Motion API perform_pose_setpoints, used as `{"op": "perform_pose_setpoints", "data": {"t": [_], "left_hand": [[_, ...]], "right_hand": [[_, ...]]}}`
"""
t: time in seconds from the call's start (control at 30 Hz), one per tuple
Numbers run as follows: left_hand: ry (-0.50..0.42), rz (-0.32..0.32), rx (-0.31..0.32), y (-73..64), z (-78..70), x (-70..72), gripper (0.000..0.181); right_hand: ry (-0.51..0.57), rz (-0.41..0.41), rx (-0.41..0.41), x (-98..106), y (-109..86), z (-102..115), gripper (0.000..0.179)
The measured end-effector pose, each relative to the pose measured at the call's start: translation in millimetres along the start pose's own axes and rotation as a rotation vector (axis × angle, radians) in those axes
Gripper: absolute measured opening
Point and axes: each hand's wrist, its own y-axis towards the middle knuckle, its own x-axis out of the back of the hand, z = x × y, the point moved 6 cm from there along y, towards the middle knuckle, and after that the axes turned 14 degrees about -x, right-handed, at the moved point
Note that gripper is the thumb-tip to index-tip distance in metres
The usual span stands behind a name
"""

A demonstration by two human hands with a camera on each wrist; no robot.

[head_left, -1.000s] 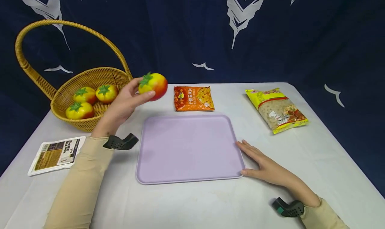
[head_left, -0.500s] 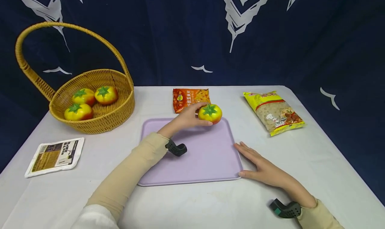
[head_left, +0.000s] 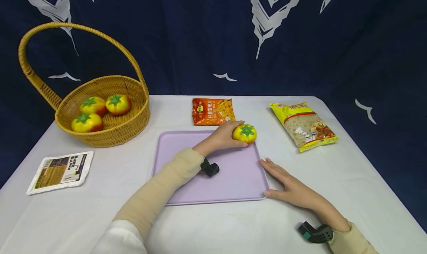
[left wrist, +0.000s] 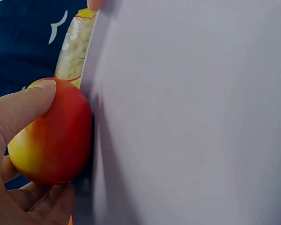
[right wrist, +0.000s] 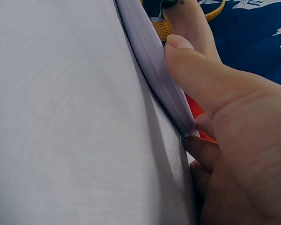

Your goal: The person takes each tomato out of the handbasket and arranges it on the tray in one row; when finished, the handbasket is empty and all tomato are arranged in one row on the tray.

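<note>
My left hand (head_left: 225, 137) holds a yellow-and-red tomato (head_left: 245, 133) with a green leafy top over the far right corner of the lilac tray (head_left: 213, 189). In the left wrist view, the thumb presses one side of the tomato (left wrist: 54, 136) and the fingers curl around the other, right beside the tray's surface. My right hand (head_left: 295, 185) rests at the tray's right edge with thumb and fingers spread. Seen from the right wrist, its thumb and fingertips lie along the tray rim (right wrist: 152, 65).
A wicker basket (head_left: 130, 130) with a tall handle stands at the back left, with 3 similar tomatoes in it. An orange snack packet (head_left: 211, 111) lies behind the tray. At the right is a yellow-ended food bag (head_left: 303, 126), and at the left a white-and-brown pouch (head_left: 61, 171).
My left hand has carried the tomato from beside the basket rightward and down to the tray's far right corner. My right hand has stayed at the tray's edge.
</note>
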Motion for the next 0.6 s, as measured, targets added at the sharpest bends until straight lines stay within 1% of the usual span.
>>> {"op": "perform_pose_setpoints", "data": {"t": [0.13, 0.2, 0.27, 0.33, 0.4, 0.43, 0.53, 0.6], "left_hand": [[0.021, 0.013, 0.006, 0.4, -0.8, -1.1, 0.082], [0.031, 0.029, 0.009, -1.8, -1.6, -0.5, 0.084], [0.048, 0.045, 0.018, -8.5, -3.8, 5.5, 0.086], [0.058, 0.041, 0.023, -19.3, -7.1, 19.4, 0.085], [0.069, 0.01, 0.014, -33.1, -12.0, 42.8, 0.081], [0.074, -0.018, 0.0, -41.0, -14.2, 57.6, 0.078], [0.065, -0.152, -0.068, -69.9, -17.6, 110.4, 0.067], [0.072, -0.246, -0.079, -95.6, -14.3, 149.2, 0.06]], "right_hand": [[-0.005, -0.01, 0.0, -1.2, 0.4, 0.4, 0.077], [-0.001, -0.007, -0.001, -2.3, 0.2, 0.2, 0.077], [0.003, -0.003, 0.003, -3.7, 0.3, 0.6, 0.077], [-0.001, -0.001, 0.007, -4.7, 0.7, 0.8, 0.078], [-0.005, -0.004, 0.01, -4.7, 1.3, 1.2, 0.078], [-0.008, -0.01, 0.009, -4.3, 1.6, 1.3, 0.078], [-0.012, -0.019, 0.007, -2.4, 1.7, 1.0, 0.078], [-0.013, -0.024, 0.011, -1.3, 1.7, 0.8, 0.078]]}}
